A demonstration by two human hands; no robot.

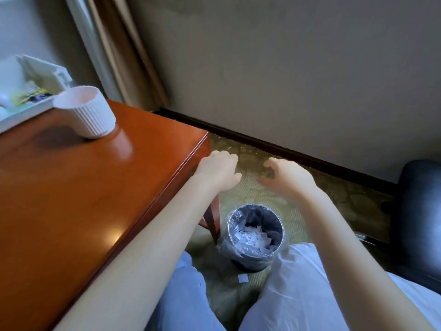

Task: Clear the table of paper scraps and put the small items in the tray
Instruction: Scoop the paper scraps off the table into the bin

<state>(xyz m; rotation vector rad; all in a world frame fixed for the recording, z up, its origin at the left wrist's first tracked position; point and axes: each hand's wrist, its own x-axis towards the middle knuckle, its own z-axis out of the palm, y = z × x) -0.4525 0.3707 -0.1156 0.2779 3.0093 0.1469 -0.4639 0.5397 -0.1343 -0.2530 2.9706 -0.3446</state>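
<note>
Table [71, 187] cropped; tray [21, 115] contents blurred, perhaps packets.

no text readable anywhere; print on the yellow-and-black packet [31, 95] in the tray [26, 111] too blurred

The place looks like a hotel or guest room. A polished reddish wooden table [78, 187] stands in a corner beside long beige curtains [119, 56] and a plain wall with a dark baseboard [274, 144]. The floor is covered in patterned green carpet [334, 194]. A small bin [255, 237] lined with clear plastic sits on it, and a dark padded chair [420, 211] stands nearby. A white tray [21, 115] on the table holds small packets.
</note>
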